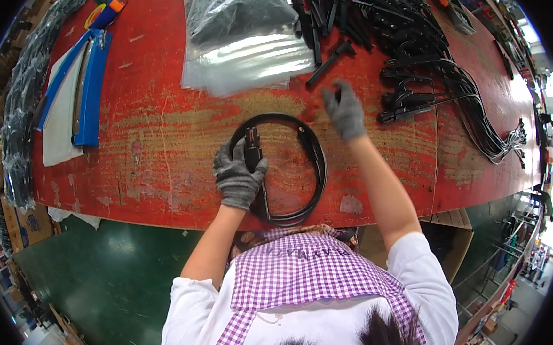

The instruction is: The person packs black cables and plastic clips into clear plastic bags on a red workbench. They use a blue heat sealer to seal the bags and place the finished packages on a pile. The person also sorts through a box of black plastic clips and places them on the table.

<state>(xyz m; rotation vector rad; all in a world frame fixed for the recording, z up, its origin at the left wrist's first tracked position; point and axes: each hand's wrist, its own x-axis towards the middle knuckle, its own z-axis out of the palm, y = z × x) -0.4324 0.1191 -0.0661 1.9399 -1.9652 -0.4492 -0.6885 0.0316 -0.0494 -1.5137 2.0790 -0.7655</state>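
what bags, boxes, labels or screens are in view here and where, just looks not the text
Clear plastic bags: a shiny stack at the top middle of the red table, dark parts inside the upper one.
Wrapped black bundle: long, in clear film, along the table's left edge.
Cardboard box: brown, on the floor at left, below the table edge.
Open cardboard box: brown, under the table at right.
No screens or readable signs show.

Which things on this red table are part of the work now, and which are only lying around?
In use:
- coiled black cable, held by the gloved left hand
- small black part, nearest the raised right hand

Lying about:
- clear plastic bags
- blue strips
- pile of black cables
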